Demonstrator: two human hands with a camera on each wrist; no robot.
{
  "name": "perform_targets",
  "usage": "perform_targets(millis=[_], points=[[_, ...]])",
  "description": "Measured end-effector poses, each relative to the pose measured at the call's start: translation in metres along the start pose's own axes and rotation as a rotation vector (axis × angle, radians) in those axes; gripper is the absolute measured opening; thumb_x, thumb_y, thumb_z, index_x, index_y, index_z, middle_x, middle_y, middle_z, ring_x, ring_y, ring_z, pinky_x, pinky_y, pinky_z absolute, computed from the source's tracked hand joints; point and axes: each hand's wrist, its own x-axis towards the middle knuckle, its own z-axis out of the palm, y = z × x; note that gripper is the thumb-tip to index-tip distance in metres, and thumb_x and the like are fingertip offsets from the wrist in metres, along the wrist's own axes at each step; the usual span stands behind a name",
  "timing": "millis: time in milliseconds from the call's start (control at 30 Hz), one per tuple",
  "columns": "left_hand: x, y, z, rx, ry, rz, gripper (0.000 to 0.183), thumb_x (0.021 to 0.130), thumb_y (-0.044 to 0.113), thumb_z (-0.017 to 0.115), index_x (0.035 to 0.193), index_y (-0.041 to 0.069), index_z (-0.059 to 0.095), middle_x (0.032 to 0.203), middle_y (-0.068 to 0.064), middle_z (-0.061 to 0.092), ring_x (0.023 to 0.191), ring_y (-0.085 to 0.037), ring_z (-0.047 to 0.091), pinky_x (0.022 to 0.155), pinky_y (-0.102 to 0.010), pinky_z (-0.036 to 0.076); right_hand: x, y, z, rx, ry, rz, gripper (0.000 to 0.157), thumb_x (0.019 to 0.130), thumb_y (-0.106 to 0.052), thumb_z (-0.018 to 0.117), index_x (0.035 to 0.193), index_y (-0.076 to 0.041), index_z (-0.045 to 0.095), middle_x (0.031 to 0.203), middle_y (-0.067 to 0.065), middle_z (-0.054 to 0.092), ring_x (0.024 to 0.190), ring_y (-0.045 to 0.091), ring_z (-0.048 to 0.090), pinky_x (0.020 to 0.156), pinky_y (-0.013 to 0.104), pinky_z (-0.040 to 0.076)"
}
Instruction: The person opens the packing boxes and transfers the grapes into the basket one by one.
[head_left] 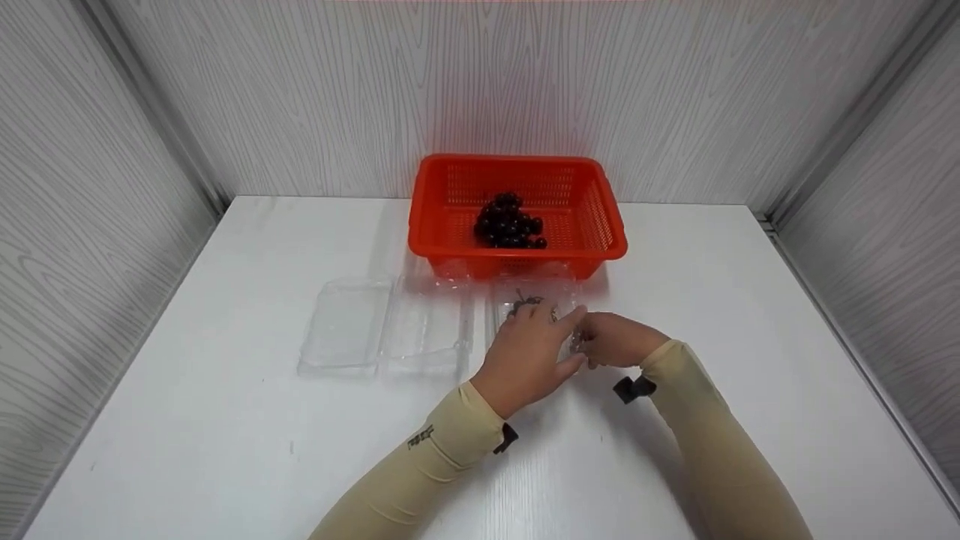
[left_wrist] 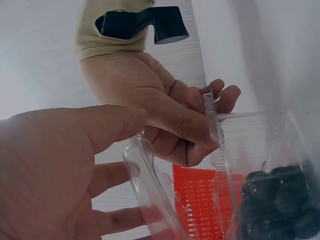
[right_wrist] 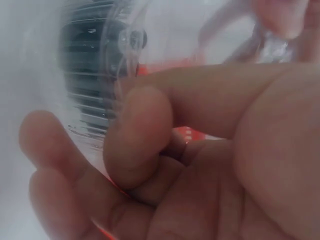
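In the head view, a clear plastic clamshell box [head_left: 496, 319] with dark grapes [head_left: 525, 304] in it is in front of the red basket. My left hand [head_left: 525, 360] reaches over it from the left and covers part of it. The left wrist view shows that hand's thumb and fingers at the edge of the raised lid [left_wrist: 150, 180]. My right hand [head_left: 622, 340] is at the box's right side, its thumb and index finger pinching the rim of the grape-filled half [left_wrist: 260, 130]. In the right wrist view, dark grapes [right_wrist: 82, 60] show through the ribbed plastic.
A red perforated basket [head_left: 517, 253] stands at the back of the white table [head_left: 262, 450], with a bunch of dark grapes [head_left: 506, 221] inside. Left of the hands, another clear clamshell [head_left: 349, 322] lies opened out flat. Wood-patterned panels [head_left: 300, 97] surround the table's back and sides.
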Motion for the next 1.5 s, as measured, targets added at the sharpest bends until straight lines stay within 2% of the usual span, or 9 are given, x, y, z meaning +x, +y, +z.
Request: perform_targets(millis=[200, 400, 633, 733, 900, 1067, 1167, 1300, 1500], points=[[-0.008, -0.004, -0.005, -0.043, -0.023, 0.038, 0.056, 0.101, 0.045, 0.064, 0.153, 0.027, 0.053, 0.138, -0.012, 0.06, 0.125, -0.03, 0.059, 0.1, -0.045, 0.055, 0.001, 0.004, 0.003, 0.021, -0.004, 0.012, 0.015, 0.1, -0.005, 0.053, 0.108, -0.007, 0.066, 0.064, 0.005, 0.059, 0.062, 0.036, 0.065, 0.063, 0.033, 0.049], [-0.015, -0.008, -0.018, -0.102, -0.023, 0.03, 0.053, 0.102, 0.043, 0.063, 0.151, 0.024, 0.054, 0.14, -0.011, 0.058, 0.123, -0.028, 0.06, 0.09, -0.044, 0.06, 0.0, 0.003, 0.002, 0.019, 0.003, 0.015, 0.007, 0.101, -0.01, 0.055, 0.097, -0.009, 0.061, 0.065, 0.004, 0.059, 0.062, 0.03, 0.063, 0.063, 0.032, 0.047], [-0.02, -0.017, -0.035, -0.141, 0.071, 0.074, 0.048, 0.099, 0.025, 0.061, 0.145, 0.014, 0.055, 0.161, -0.013, 0.041, 0.128, -0.028, 0.06, 0.08, -0.038, 0.062, -0.002, 0.003, -0.002, -0.013, 0.018, 0.021, 0.009, 0.099, -0.011, 0.057, 0.091, -0.008, 0.06, 0.063, 0.003, 0.06, 0.059, 0.017, 0.054, 0.061, 0.031, 0.043], [-0.023, -0.021, -0.037, -0.15, 0.108, 0.111, 0.05, 0.095, 0.018, 0.059, 0.144, 0.013, 0.052, 0.155, -0.01, 0.048, 0.12, -0.026, 0.063, 0.071, -0.034, 0.061, -0.002, 0.005, -0.002, -0.03, 0.023, 0.007, 0.01, 0.098, -0.01, 0.056, 0.089, -0.009, 0.06, 0.061, 0.002, 0.06, 0.057, 0.015, 0.052, 0.06, 0.031, 0.042], [-0.025, -0.026, -0.037, -0.173, 0.159, 0.128, 0.056, 0.091, 0.014, 0.06, 0.146, 0.022, 0.056, 0.148, -0.009, 0.051, 0.109, -0.022, 0.061, 0.059, -0.029, 0.054, -0.003, 0.005, -0.003, -0.023, 0.012, 0.02, 0.01, 0.1, -0.013, 0.057, 0.091, -0.008, 0.06, 0.063, 0.002, 0.061, 0.058, 0.015, 0.053, 0.06, 0.031, 0.043], [-0.028, -0.029, -0.039, -0.187, 0.175, 0.108, 0.05, 0.094, 0.02, 0.062, 0.144, 0.021, 0.058, 0.151, -0.01, 0.046, 0.104, -0.02, 0.056, 0.06, -0.027, 0.054, -0.004, 0.005, -0.004, -0.017, 0.005, 0.035, 0.01, 0.099, -0.013, 0.057, 0.092, -0.008, 0.06, 0.063, 0.002, 0.061, 0.058, 0.015, 0.055, 0.059, 0.03, 0.044], [-0.03, -0.031, -0.043, -0.193, 0.168, 0.081, 0.047, 0.097, 0.032, 0.066, 0.141, 0.018, 0.059, 0.149, -0.009, 0.047, 0.111, -0.02, 0.058, 0.074, -0.031, 0.06, -0.003, 0.005, -0.005, -0.029, 0.004, 0.031, 0.009, 0.099, -0.013, 0.057, 0.091, -0.008, 0.06, 0.062, 0.002, 0.061, 0.058, 0.014, 0.054, 0.059, 0.029, 0.044], [-0.033, -0.034, -0.05, -0.213, 0.159, 0.03, 0.05, 0.097, 0.046, 0.068, 0.136, 0.015, 0.062, 0.145, -0.009, 0.052, 0.122, -0.024, 0.06, 0.089, -0.038, 0.06, -0.002, 0.004, -0.005, -0.051, 0.006, 0.025, 0.009, 0.098, -0.013, 0.058, 0.091, -0.009, 0.06, 0.06, 0.002, 0.062, 0.057, 0.014, 0.053, 0.059, 0.03, 0.044], [-0.039, -0.044, -0.061, -0.231, 0.2, -0.02, 0.041, 0.096, 0.046, 0.07, 0.121, 0.013, 0.067, 0.132, -0.008, 0.06, 0.104, -0.021, 0.065, 0.076, -0.034, 0.061, -0.002, 0.003, -0.005, -0.068, 0.011, 0.01, 0.009, 0.099, -0.014, 0.058, 0.091, -0.009, 0.06, 0.061, 0.002, 0.062, 0.059, 0.016, 0.055, 0.064, 0.032, 0.043]])
